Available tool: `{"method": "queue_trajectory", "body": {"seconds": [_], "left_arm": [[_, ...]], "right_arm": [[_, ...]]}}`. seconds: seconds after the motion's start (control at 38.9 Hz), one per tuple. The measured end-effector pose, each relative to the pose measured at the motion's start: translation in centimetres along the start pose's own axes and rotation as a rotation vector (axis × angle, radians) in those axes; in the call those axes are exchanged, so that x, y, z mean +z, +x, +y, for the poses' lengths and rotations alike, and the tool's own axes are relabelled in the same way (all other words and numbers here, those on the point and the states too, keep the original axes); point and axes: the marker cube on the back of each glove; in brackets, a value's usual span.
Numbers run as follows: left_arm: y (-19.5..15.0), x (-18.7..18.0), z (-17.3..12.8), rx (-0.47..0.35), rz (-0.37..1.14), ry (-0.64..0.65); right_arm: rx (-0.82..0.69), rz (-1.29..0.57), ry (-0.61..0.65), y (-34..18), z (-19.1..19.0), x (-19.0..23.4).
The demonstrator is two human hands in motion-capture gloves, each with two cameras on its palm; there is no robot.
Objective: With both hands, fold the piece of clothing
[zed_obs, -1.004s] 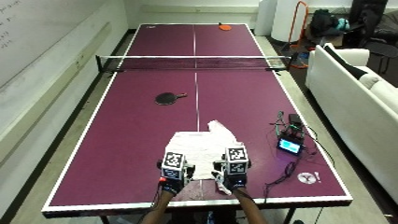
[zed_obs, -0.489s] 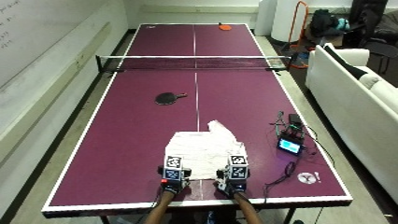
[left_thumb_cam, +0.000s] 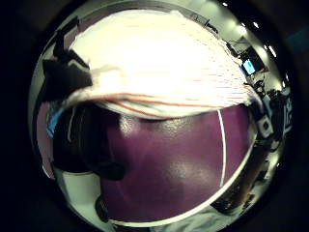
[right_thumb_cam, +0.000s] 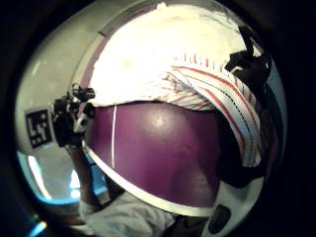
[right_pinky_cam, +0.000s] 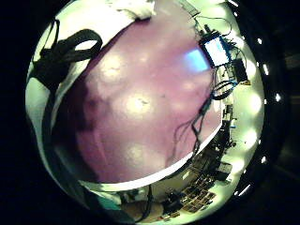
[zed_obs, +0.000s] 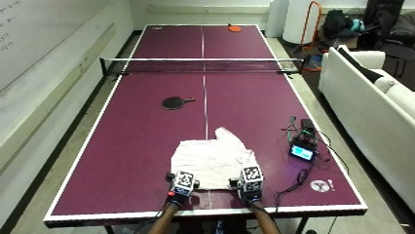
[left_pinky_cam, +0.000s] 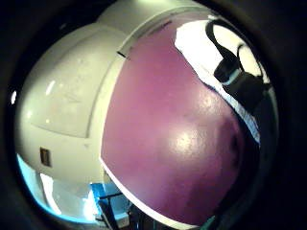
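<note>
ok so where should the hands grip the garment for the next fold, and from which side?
Judging by its pose: the garment lies flat, its near edge by the left hand and right hand. Grip the two near corners from the person's side, then carry them away.

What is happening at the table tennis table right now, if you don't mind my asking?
A person is folding a white garment on the purple table tennis table. The left hand and the right hand each grip a corner of the garment's near edge, close to the table's near end. The cloth lies mostly spread out, with one part sticking out toward the net. A black paddle lies further up the table, and a small device with a lit screen sits to the right.
</note>
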Motion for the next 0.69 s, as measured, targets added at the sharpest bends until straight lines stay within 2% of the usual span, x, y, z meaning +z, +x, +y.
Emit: {"method": "queue_trajectory", "body": {"seconds": [0.08,0.15,0.23,0.26,0.33,0.41,0.51,0.69], "left_arm": [[0.0,0.2,-0.1,0.016,-0.010,0.051],[-1.0,-3.6,1.5,0.024,-0.003,0.079],[-2.3,-8.0,0.9,0.051,0.052,0.246],[-2.6,-9.1,1.4,0.071,0.081,0.227],[-3.0,-10.9,5.1,0.130,0.161,-0.036],[-3.8,-13.1,6.0,0.150,0.175,-0.125],[-4.9,-15.5,4.2,0.128,0.153,-0.117],[-5.4,-15.7,-1.3,0.034,0.076,-0.154]], "right_arm": [[-0.040,-0.020,-0.012,0.3,0.2,-0.1],[-0.064,-0.024,0.014,1.8,-1.9,2.2],[-0.115,-0.029,-0.009,2.8,-2.2,1.7],[-0.136,-0.033,-0.030,2.9,-1.6,0.7],[-0.196,-0.048,-0.069,2.6,-0.3,-2.5],[-0.237,-0.057,-0.062,2.2,-0.2,-5.5],[-0.218,-0.035,-0.026,1.9,-2.6,-8.7],[-0.101,-0.013,-0.025,1.1,-10.4,-10.0]]}}
